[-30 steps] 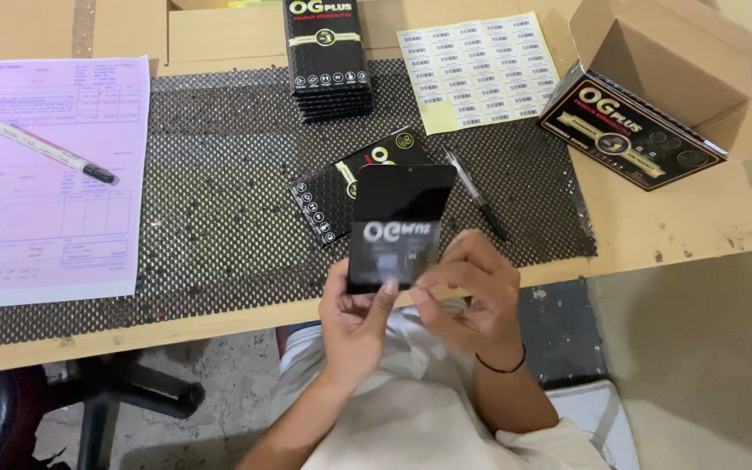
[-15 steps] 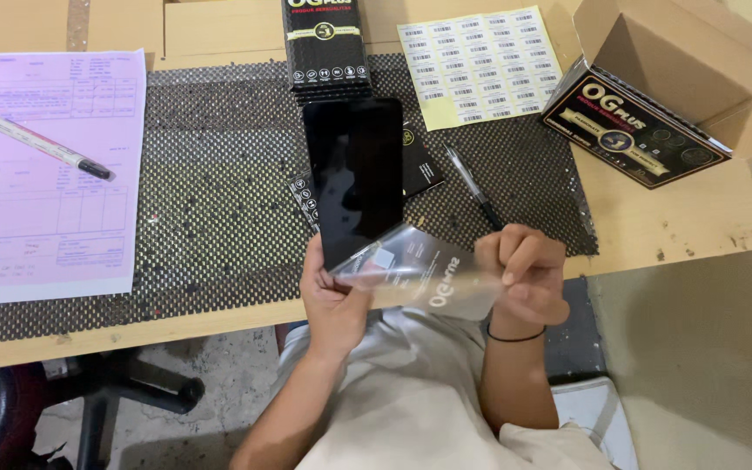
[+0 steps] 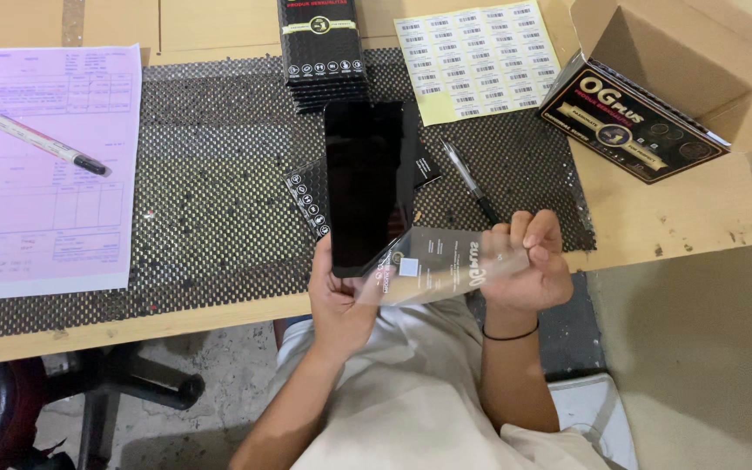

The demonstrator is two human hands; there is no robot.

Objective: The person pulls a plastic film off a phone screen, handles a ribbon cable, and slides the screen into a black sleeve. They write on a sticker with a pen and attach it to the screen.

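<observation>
**Black panel out of its clear sleeve, held over the table's near edge**

I see my left hand (image 3: 341, 300) gripping the black glass panel (image 3: 363, 183) by its lower end, thumb on the left rim, so the panel stands up over the black mesh mat (image 3: 211, 200). My right hand (image 3: 524, 261) is curled around one end of the clear plastic sleeve (image 3: 441, 270); the sleeve's other end overlaps the panel's bottom corner. Both hands hang just off the mat's near edge, above my lap.

Behind the panel, on the mat, lie a flat black packet (image 3: 306, 196) and a pen (image 3: 472, 183), both close to it. At the mat's far edge sits a stack of black packets (image 3: 322, 52), with a sheet of labels (image 3: 476, 57) beside it. To the mat's right stands an open cardboard box (image 3: 681, 70); to its left, a pink form (image 3: 41, 174) with a marker (image 3: 43, 142) on top. The mat's middle left is open room.
</observation>
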